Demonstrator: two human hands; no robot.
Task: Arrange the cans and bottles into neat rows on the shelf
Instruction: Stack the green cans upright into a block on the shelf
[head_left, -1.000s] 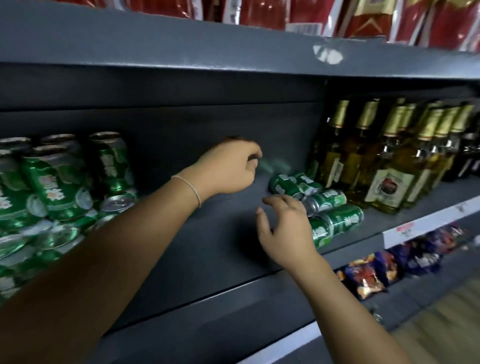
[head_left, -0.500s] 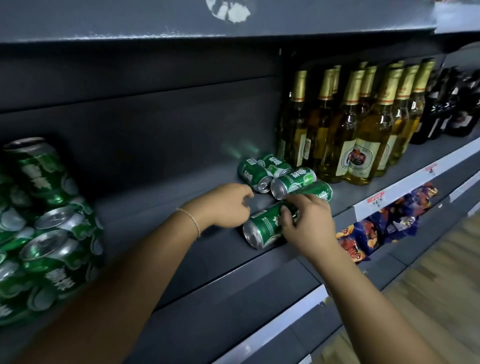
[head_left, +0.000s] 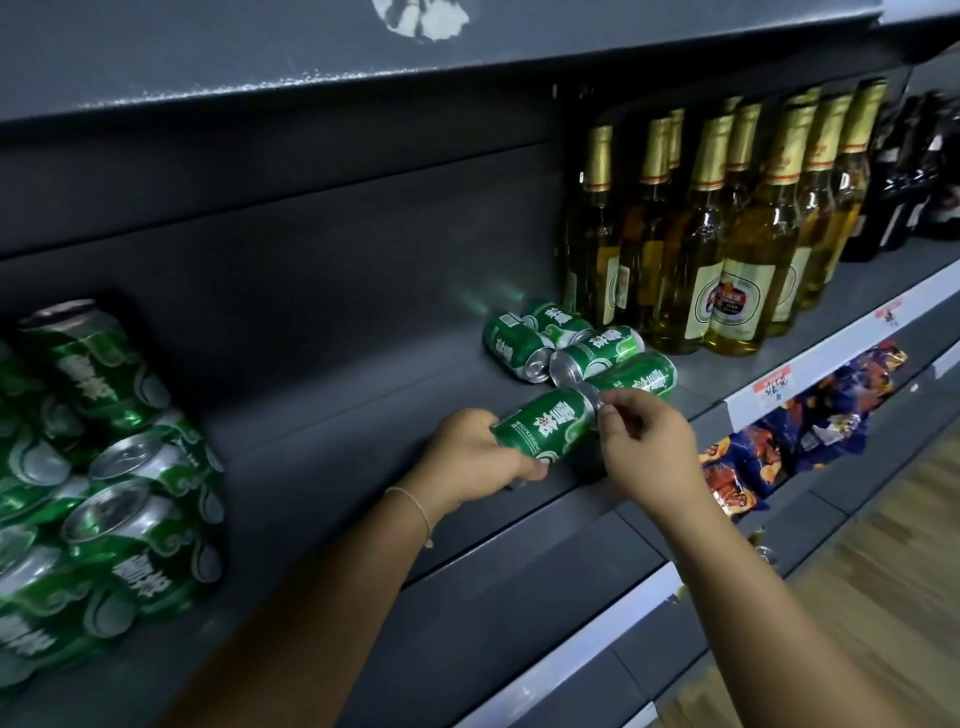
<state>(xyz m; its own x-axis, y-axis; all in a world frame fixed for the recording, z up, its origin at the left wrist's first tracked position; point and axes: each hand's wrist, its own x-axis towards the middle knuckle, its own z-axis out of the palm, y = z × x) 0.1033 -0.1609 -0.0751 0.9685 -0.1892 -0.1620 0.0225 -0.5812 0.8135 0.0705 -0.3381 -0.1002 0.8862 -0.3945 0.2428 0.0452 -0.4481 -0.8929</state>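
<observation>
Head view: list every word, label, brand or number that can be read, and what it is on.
Held green can: white Chinese characters, blurred; a small line of Latin capitals along its lower edge, too small to read.
Loose cans on their sides: the same white characters, unreadable.
Stacked cans: the same, blurred.
Front bottle's label: red-and-dark emblem, words too small.
Price tag: red print, blurred.
Snack packets: nothing legible.

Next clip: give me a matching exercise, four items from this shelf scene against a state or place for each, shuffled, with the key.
Items
1. can in both hands
2. gold-foil bottles
3. snack packets
4. stacked cans

States or places
A. upright, right of the lying cans
B. piled at the shelf's far left
C. on the lower shelf
D. on its side, left hand round its body, right hand at its end

Pairs: 1-D, 2-A, 3-C, 4-B
</observation>
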